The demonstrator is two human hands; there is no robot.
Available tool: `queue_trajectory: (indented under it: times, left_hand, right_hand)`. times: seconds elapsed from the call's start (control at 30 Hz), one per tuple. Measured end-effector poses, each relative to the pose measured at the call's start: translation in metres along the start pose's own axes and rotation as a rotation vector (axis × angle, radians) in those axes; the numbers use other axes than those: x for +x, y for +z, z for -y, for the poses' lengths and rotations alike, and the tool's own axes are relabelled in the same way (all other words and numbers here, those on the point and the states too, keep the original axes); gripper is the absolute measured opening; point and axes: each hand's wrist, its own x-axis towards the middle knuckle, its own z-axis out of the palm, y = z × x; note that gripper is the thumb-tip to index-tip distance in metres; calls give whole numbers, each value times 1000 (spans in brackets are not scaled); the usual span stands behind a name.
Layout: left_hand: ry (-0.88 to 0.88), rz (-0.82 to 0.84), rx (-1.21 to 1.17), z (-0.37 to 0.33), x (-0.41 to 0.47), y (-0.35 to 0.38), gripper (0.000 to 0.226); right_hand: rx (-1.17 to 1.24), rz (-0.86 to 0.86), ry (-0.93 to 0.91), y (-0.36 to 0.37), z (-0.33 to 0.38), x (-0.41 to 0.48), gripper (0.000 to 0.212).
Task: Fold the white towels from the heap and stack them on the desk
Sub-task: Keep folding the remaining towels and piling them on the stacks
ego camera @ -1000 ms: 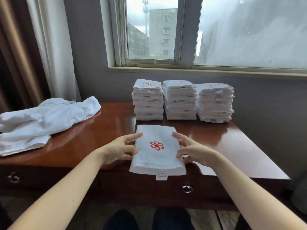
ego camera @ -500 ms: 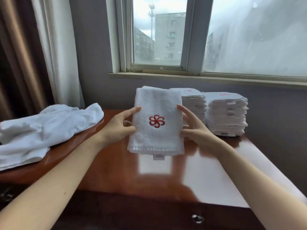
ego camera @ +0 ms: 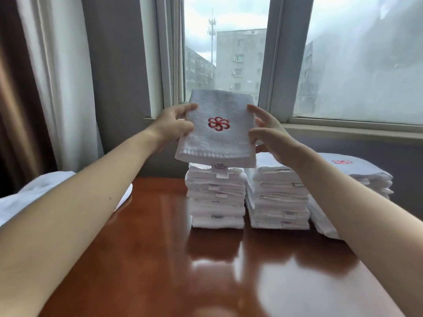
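Above the leftmost stack (ego camera: 216, 202), left hand (ego camera: 174, 126) and right hand (ego camera: 270, 136) grip a red-logoed towel (ego camera: 217, 145).

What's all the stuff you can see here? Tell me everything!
towel: one, white with a red flower mark, folded, held up in the air
towel stacks: three, white, side by side at the desk's back
towel heap: one, white, desk's left end
desk: one, shiny reddish-brown, under everything
window: one, grey frame, behind the desk
curtains: two, white and brown, far left
left hand: fingers pinch the towel's left edge
right hand: fingers pinch its right edge
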Motion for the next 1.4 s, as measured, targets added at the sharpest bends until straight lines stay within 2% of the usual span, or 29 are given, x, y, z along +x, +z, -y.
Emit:
queue_trajectory:
  times: [0.27, 0.5, 0.57, 0.73, 0.77, 0.8, 0.87, 1.03, 1.13, 1.2, 1.4]
  left_hand:
    - [-96, -27, 8, 32, 55, 16, 66]
    - [-168, -54, 45, 70, 67, 37, 62]
    - [-191, -53, 92, 83, 67, 43, 60]
    - [-273, 35, 208, 98, 63, 49, 57]
    - [-278, 36, 209, 97, 62, 48, 56]
    - [-282, 35, 206, 94, 61, 47, 54]
    - [-271, 44, 213, 89, 56, 46, 50]
    - [-186, 92, 266, 72, 21, 46, 49]
    - [-81, 61, 371, 62, -9, 40, 54]
    - [-40, 36, 449, 57, -35, 29, 57]
    - [-155, 16, 492, 74, -126, -27, 57]
  right_hand:
    - [-68, -41, 91, -4, -32, 58, 92]
    - [-217, -50, 182, -2, -67, 76, 76]
    - [-300, -43, 223, 1, -74, 77, 68]
    - [-580, 69, 321, 13, -74, 77, 26]
    - [-621, 72, 333, 14, -74, 78, 40]
    - [-672, 73, 337, 15, -70, 77, 28]
    - [-757, 65, 326, 16, -61, 71, 16]
    - [-987, 38, 166, 22, -34, 44, 17]
    - [-1034, 17, 2, 39, -19, 20, 36]
    - [-1032, 62, -92, 56, -11, 2, 37]
    - [-1047, 221, -327, 127, 1, -41, 39]
